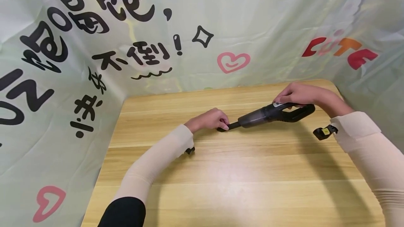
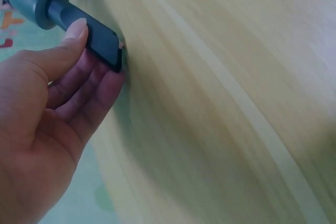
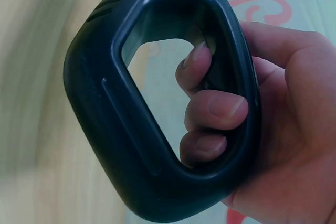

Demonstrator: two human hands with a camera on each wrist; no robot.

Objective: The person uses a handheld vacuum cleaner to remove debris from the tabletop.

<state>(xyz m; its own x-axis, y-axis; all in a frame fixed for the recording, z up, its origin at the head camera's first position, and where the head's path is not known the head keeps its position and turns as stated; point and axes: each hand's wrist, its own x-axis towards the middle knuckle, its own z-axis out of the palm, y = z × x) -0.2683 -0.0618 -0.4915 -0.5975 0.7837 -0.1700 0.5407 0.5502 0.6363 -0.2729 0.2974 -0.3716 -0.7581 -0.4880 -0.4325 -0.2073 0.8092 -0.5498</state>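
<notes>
A black handheld vacuum cleaner (image 1: 257, 117) with a smoky see-through dust cup is held just over the wooden table, its nozzle pointing left. My right hand (image 1: 301, 94) grips its loop handle (image 3: 89, 77); in the right wrist view several fingertips curl through the loop. At the other end my left hand (image 1: 212, 119) pinches the flat nozzle (image 2: 102, 40) between thumb and fingers. The left wrist view shows the thumb on the nozzle's upper face and the fingers beneath. The nozzle joins the vacuum's round front end.
The light wooden table (image 1: 227, 171) reaches back to a pale printed cloth (image 1: 271, 27) that hangs behind and along both sides. Black lettering and pink hearts mark the cloth. A small black camera (image 1: 325, 132) sits on the right wrist, over a cream sleeve (image 1: 363, 139).
</notes>
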